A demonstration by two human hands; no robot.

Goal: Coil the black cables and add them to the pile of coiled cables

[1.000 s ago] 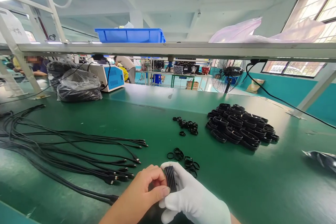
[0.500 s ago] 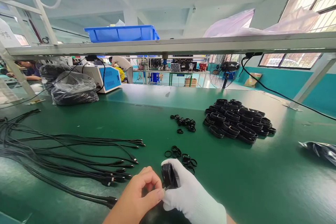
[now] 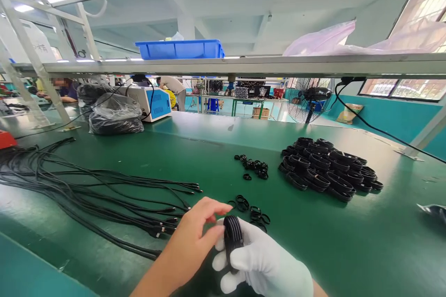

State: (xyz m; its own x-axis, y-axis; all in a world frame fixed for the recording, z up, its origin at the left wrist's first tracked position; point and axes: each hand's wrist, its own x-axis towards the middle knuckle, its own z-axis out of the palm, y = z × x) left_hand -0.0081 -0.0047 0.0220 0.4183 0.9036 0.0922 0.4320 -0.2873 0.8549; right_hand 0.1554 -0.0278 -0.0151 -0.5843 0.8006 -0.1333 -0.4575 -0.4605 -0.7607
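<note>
- Right hand [image 3: 266, 260] (in a white glove) pinches the coil [image 3: 232, 236] between thumb and fingers.
- Coil is held over the table [image 3: 202, 153], between the 2 hands.
- Left hand [image 3: 195, 232], bare, has thumb and forefinger spread; cannot tell whether the thumb touches the coil.
- 2 groups of rings [image 3: 256, 166] lie beyond.
- Cables [image 3: 148, 226] lie left, a pile [image 3: 327, 167] of coils right.

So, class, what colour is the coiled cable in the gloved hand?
The coiled cable is black, seen best in the head view, held in the right hand.
</note>
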